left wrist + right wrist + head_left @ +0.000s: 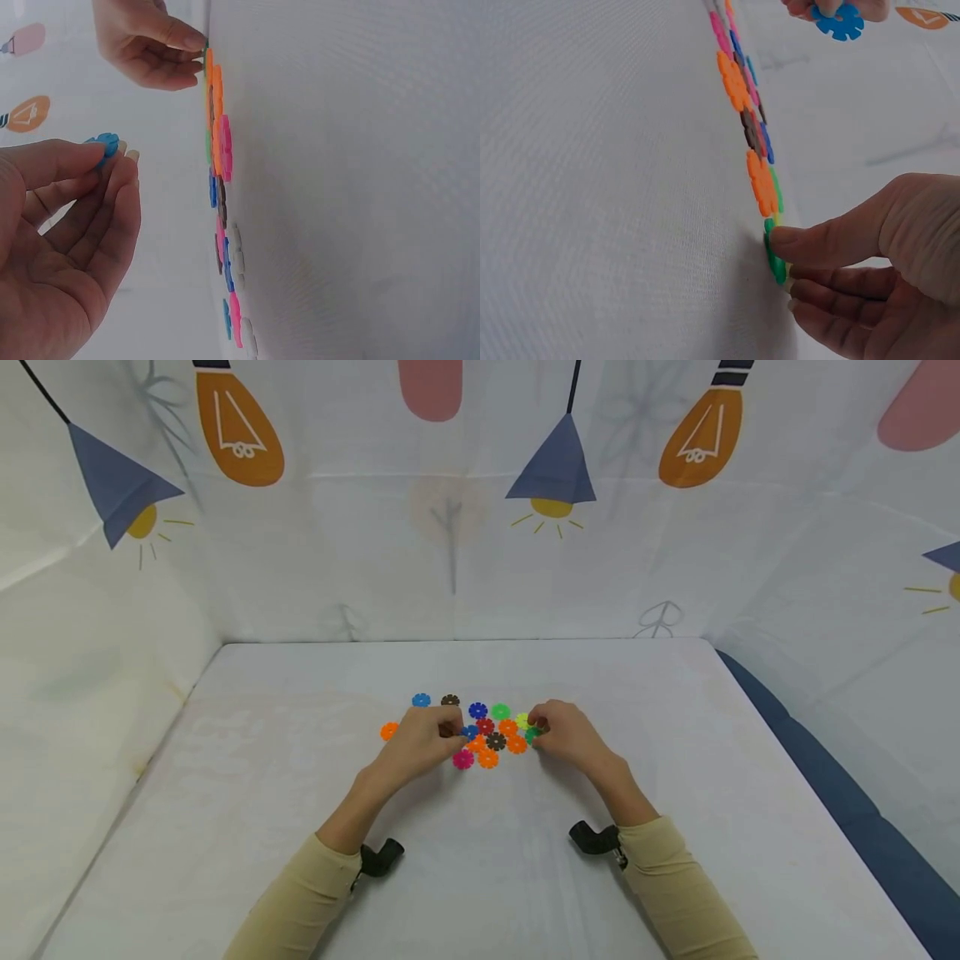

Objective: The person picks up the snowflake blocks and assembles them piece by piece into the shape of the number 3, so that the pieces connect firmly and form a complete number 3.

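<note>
Between thumb and fingers, my left hand (418,739) pinches a blue notched plastic disc (841,24), held up off the table. The same blue disc (109,142) shows its edge in the left wrist view. My right hand (567,737) has its thumb and fingers on a dark green disc (773,251) at the right end of the group, pinching it at table level. Orange (488,758), black (496,741), dark red (485,727) and magenta (463,759) discs lie flat between the hands. Some discs are hidden behind my left hand.
The white table (480,877) runs back to a fabric wall (480,568) printed with lamps and bulbs. An orange disc (388,731) and a light blue disc (422,700) lie beyond my left hand. Black wrist mounts (382,857) stick out from both sleeves.
</note>
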A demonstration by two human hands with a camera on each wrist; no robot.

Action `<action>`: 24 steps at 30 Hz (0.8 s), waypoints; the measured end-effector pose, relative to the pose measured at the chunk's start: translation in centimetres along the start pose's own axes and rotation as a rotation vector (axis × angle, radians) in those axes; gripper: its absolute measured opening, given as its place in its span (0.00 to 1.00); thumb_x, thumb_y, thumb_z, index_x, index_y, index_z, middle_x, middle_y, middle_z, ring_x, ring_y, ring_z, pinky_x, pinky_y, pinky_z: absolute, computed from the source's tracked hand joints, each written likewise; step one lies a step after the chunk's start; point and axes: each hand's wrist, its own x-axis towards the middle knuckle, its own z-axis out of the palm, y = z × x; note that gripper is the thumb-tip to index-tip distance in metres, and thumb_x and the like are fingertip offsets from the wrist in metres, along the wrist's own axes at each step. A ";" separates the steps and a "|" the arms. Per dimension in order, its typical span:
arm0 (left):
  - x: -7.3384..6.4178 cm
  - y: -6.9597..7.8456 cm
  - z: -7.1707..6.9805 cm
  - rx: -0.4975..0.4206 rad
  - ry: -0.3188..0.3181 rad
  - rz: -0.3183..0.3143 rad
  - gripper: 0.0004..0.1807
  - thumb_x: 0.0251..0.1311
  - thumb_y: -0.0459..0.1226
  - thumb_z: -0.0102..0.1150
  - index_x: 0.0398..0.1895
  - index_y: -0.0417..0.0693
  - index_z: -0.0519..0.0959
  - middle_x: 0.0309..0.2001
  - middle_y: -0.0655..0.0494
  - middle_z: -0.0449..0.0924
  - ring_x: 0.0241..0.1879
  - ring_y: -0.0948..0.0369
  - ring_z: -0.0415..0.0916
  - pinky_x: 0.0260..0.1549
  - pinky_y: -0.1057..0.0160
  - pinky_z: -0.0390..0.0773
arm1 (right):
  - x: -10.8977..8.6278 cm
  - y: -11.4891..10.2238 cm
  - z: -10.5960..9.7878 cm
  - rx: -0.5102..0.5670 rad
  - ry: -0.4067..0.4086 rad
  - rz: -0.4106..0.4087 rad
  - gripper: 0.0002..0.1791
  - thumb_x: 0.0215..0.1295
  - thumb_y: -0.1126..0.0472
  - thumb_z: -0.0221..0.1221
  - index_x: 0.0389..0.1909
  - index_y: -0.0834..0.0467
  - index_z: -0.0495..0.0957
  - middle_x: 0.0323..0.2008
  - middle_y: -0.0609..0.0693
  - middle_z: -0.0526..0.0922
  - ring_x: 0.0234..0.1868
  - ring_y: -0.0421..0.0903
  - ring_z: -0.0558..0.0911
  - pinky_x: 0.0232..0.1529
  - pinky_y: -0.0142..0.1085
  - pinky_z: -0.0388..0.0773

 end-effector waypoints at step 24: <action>0.0 -0.2 0.1 -0.016 0.033 0.021 0.06 0.59 0.34 0.66 0.32 0.51 0.77 0.31 0.59 0.81 0.34 0.62 0.78 0.35 0.66 0.81 | -0.1 -0.2 0.0 0.031 -0.006 0.050 0.15 0.52 0.69 0.71 0.42 0.65 0.83 0.37 0.56 0.82 0.37 0.48 0.78 0.41 0.40 0.79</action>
